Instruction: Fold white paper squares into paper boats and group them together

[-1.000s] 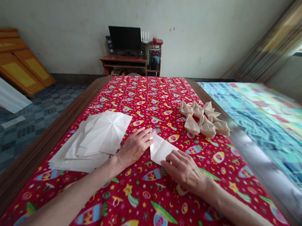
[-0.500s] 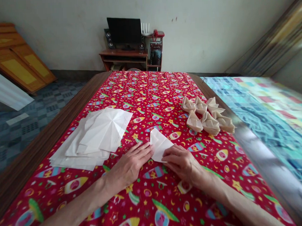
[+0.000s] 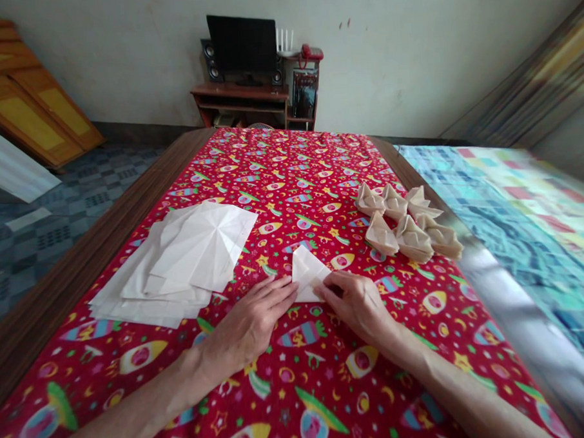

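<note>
A small white sheet of paper (image 3: 306,270), folded with a pointed top, lies in front of me on the red cloth. My left hand (image 3: 258,317) rests flat with its fingers stretched out, the fingertips touching the paper's left edge. On the right side of the paper, my right hand (image 3: 357,301) is closed, thumb and fingers curled together at its lower right edge. To the left lies a pile of creased white paper sheets (image 3: 203,248). Several folded beige paper pieces (image 3: 413,238), boat-like with raised points, stand grouped at the right.
A red patterned cloth (image 3: 290,174) covers the brown wooden table (image 3: 131,206). Against the far wall is a desk (image 3: 240,92) with a monitor (image 3: 242,47). A bed (image 3: 504,203) adjoins the table's right side; a wooden cabinet (image 3: 35,94) stands at the far left.
The paper's lower right part has been folded over, so it shows smaller, with a straight lower edge. My left hand has slid down along its left edge; my right hand has moved slightly up.
</note>
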A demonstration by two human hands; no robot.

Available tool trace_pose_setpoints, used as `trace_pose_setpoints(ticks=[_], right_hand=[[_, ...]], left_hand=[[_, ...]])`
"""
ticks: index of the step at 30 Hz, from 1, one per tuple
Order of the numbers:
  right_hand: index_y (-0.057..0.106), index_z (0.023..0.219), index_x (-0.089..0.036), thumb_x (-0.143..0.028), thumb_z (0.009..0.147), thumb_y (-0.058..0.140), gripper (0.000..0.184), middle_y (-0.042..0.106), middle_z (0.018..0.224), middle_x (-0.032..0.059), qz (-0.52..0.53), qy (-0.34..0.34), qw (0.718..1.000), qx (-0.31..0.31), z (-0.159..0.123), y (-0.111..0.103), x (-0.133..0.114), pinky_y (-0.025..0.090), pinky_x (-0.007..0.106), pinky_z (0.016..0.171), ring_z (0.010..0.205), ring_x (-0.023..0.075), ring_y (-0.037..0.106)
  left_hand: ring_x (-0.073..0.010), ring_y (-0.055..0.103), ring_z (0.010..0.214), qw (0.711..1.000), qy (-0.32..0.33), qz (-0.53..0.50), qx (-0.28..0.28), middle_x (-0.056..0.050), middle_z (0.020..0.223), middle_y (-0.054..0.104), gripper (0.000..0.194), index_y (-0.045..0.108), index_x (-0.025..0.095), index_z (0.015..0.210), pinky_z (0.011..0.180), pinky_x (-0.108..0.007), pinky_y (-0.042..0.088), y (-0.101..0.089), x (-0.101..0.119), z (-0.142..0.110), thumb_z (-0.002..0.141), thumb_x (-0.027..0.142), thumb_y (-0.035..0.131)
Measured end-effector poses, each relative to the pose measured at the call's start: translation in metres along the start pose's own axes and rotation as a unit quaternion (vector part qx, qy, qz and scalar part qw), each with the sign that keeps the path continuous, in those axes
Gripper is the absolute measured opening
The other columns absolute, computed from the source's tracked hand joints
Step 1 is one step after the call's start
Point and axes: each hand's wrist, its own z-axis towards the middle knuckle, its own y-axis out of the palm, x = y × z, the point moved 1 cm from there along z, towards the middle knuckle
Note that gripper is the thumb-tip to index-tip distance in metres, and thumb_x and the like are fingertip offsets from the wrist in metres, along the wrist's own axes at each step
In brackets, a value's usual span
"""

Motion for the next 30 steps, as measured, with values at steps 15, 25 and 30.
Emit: trace_pose_setpoints(ticks=[15, 25, 30], right_hand=[[0.055, 0.07, -0.019, -0.034, 0.089, 0.054, 0.025, 0.056, 0.065, -0.0008, -0.047, -0.028, 0.998, 0.021, -0.002, 0.0, 0.0, 0.031, 0.022, 0.056, 0.057, 0.0098, 0.049], [0.054, 0.074, -0.019, -0.033, 0.089, 0.056, 0.021, 0.055, 0.069, -0.0002, -0.067, -0.05, 0.996, 0.028, -0.001, -0.002, 0.0, 0.036, 0.023, 0.06, 0.063, 0.012, 0.052], [0.061, 0.085, -0.017, -0.029, 0.09, 0.053, 0.014, 0.063, 0.084, 0.006, -0.118, -0.072, 0.988, 0.071, -0.004, -0.006, -0.002, 0.044, 0.027, 0.063, 0.076, 0.0178, 0.058]], left_hand=[[-0.0208, 0.033, 0.135, 0.998, 0.007, 0.051, -0.035, -0.009, 0.141, 0.046, 0.049, 0.045, 0.009, 0.134, 0.113, -0.038, 0.033, -0.006, 0.015, 0.004, 0.086, 0.001, 0.035], [-0.0164, 0.028, 0.138, 0.998, 0.012, 0.047, -0.049, -0.006, 0.147, 0.039, 0.056, 0.037, 0.012, 0.14, 0.115, -0.032, 0.027, -0.005, 0.014, 0.003, 0.085, 0.001, 0.035], [-0.0168, 0.032, 0.136, 0.998, 0.005, 0.034, -0.056, -0.006, 0.145, 0.041, 0.055, 0.036, 0.014, 0.14, 0.113, -0.034, 0.028, -0.007, 0.016, 0.006, 0.086, 0.003, 0.036]])
